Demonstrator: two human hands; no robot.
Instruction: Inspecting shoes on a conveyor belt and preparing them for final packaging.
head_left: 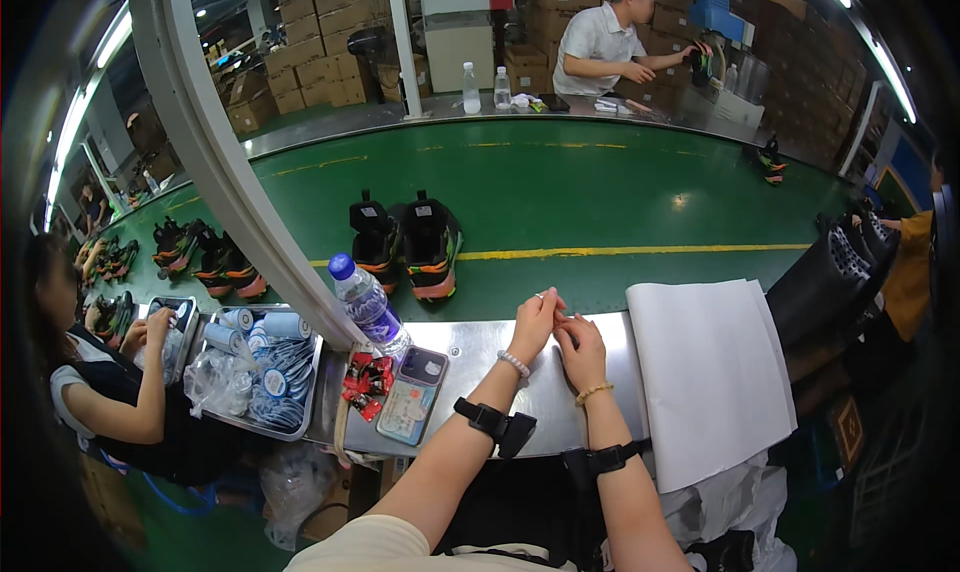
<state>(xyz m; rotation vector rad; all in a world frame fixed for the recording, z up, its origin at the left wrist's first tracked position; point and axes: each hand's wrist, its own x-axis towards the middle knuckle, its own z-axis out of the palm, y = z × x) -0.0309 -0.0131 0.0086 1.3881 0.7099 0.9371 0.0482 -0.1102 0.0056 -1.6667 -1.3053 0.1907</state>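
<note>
My left hand [537, 324] rests over the inner edge of the steel bench [475, 372], its fingers loosely stretched toward the green conveyor belt. Beside it, my right hand [581, 350] has slightly bent fingers, and its fingertips meet those of the left. Neither hand visibly holds anything. Left of my forearms, a phone in a patterned case [413, 396] lies on the bench next to small red packets [368, 382]. A clear bottle with a blue cap [372, 307] stands just behind them. White paper sheets [700, 372] lie to the right of my right hand.
Black and orange shoes [432, 244] stand on the green conveyor [560, 207], with more farther left. A white post [235, 162] rises at my left. A metal tray [300, 427] holds blue-white rolls and tags. A co-worker [120, 392] sits left; another [605, 47] handles a shoe across the belt.
</note>
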